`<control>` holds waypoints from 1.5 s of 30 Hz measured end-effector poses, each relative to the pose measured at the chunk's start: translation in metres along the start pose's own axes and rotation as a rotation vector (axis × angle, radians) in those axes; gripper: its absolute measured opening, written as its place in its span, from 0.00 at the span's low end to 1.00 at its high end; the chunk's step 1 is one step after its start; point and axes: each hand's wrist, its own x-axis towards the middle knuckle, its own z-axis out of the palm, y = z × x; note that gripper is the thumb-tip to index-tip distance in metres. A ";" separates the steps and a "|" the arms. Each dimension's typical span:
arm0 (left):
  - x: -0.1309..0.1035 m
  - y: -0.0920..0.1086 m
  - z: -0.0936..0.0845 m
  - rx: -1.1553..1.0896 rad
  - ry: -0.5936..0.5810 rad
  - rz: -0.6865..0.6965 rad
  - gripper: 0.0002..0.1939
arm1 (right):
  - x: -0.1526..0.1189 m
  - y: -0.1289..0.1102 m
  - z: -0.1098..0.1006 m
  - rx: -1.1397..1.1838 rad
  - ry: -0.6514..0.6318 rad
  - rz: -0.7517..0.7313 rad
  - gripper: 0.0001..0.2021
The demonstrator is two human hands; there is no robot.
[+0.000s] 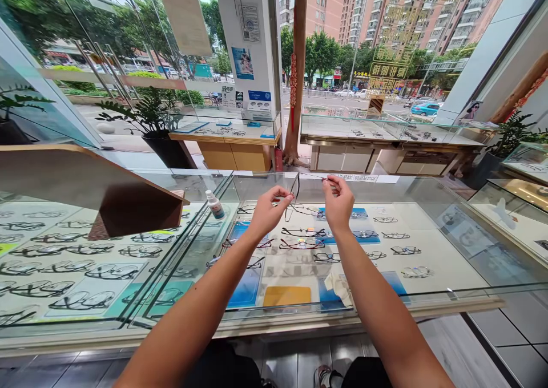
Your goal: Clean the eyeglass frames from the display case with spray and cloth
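Step in hand, by judgement: handling a pair of glasses, raised at upper centre of frame above the counter. Purpose not read.

Next move, judged: calls for a light, matched hold on both sides, since a pull by one hand alone could strain the thin arm at its hinge. Room needed around the bottle, left of centre.

Grip. Left hand: thumb and forefinger pinched together at the near edge of the rim; exact contact too small to tell. Right hand: fingertips closed on the far end of one thin arm, which runs roughly level between the hands.

Pose. Both forearms rise from the bottom corners and converge toward centre; hands near each other but apart, at similar height, right slightly higher. Left wrist bent inward, fingers pointing right; right hand more upright, fingers curling left. Rim seen nearly edge-on.

Below: cloth, lower right of centre, beside the right forearm; tan pad, lower centre.
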 end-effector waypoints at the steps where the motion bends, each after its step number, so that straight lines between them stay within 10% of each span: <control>1: 0.001 -0.001 0.000 -0.064 -0.022 -0.033 0.16 | 0.000 -0.001 0.000 0.008 -0.021 -0.011 0.15; 8: 0.003 -0.005 0.001 -0.416 -0.042 -0.275 0.24 | -0.003 -0.001 0.003 0.082 -0.199 -0.014 0.13; 15: 0.002 -0.002 0.002 -0.335 -0.076 -0.202 0.24 | -0.010 -0.005 0.008 0.037 -0.506 -0.106 0.11; 45: 0.012 -0.014 -0.004 -0.588 0.294 -0.261 0.25 | -0.003 0.012 0.001 -0.297 -0.231 0.128 0.13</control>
